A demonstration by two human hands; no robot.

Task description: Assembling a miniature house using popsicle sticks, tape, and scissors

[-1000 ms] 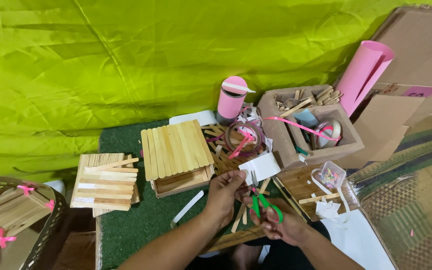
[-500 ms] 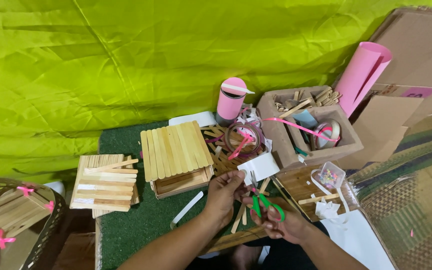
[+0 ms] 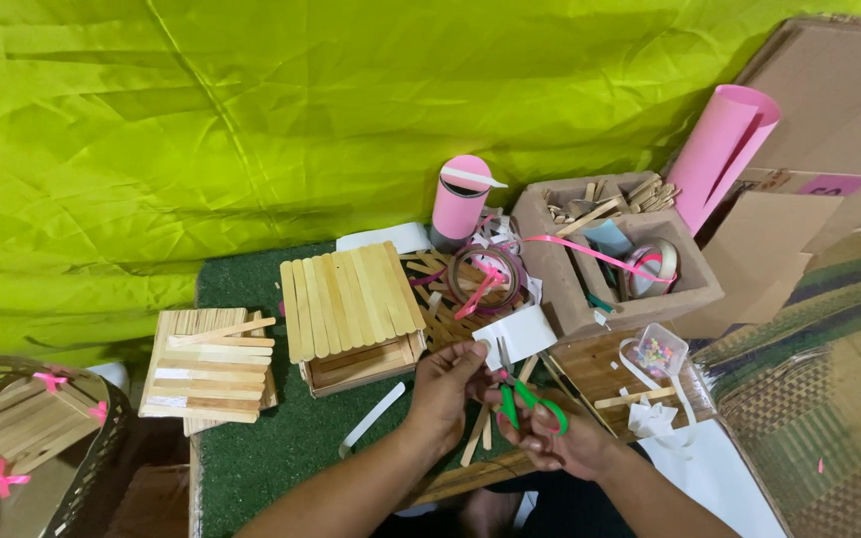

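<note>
Head view first: set against the frame a second ago, we find almost nothing shifted. Our two hands sit at the same spot on the front edge of the green mat, and the scissors have stayed between them; at most the left hand has closed in a touch.

Our right hand has its fingers curled shut through the green loops of the scissors, with the blades pointing up and away from us and only slightly parted. Our left hand holds its fingertips pinched together right at the blades; whatever they pinch is too small for us to make out (a scrap, perhaps). A white card lies just beyond the scissor tips.

Left of the hands stands a small stick house with a slatted roof, and further left a flat stack of stick panels. Behind are a pink cup, a ring of tape with pink ribbon and a cardboard box of sticks and ribbon, with a pink paper roll beside it. A bright green cloth hangs as the backdrop, and a woven mat lies to our right.
</note>
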